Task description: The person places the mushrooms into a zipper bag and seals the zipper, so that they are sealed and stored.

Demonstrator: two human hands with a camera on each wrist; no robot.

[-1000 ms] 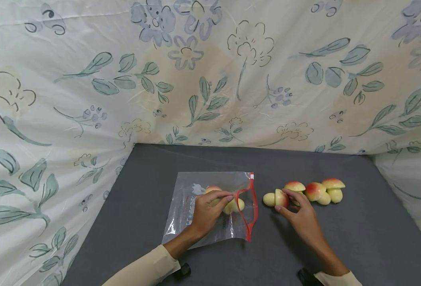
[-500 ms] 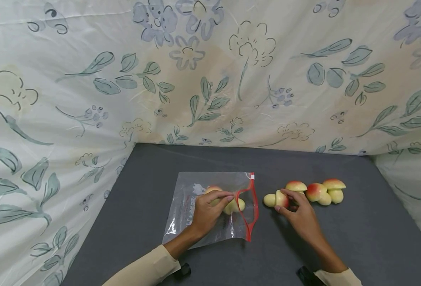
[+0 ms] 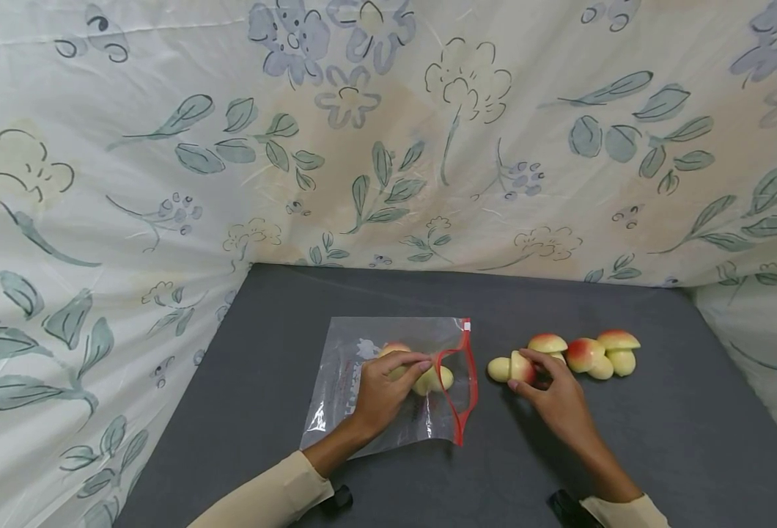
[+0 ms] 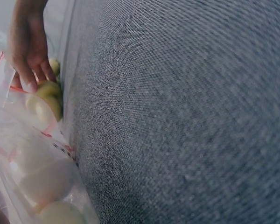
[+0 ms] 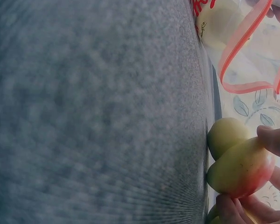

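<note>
In the head view, a clear zip bag with a red zip strip lies with its mouth facing right and parted. My left hand pinches the bag's upper film near that mouth, thumb and forefinger together. Pale yellow and red artificial mushrooms show through the plastic, partly covered by this hand. To the right of the mouth, my right hand grips the red-and-yellow cap of another artificial mushroom, its pale stem pointing left towards the bag. In the right wrist view, thumb and fingers hold this cap close at the dark cloth.
Beyond the right hand, several more artificial mushrooms sit in a row on the dark grey tabletop. A floral curtain hangs behind the table and along its sides. A dark wrist strap shows by the right sleeve.
The head view has shifted very slightly. Both hands, the bag and the mushrooms otherwise stay as they were.
</note>
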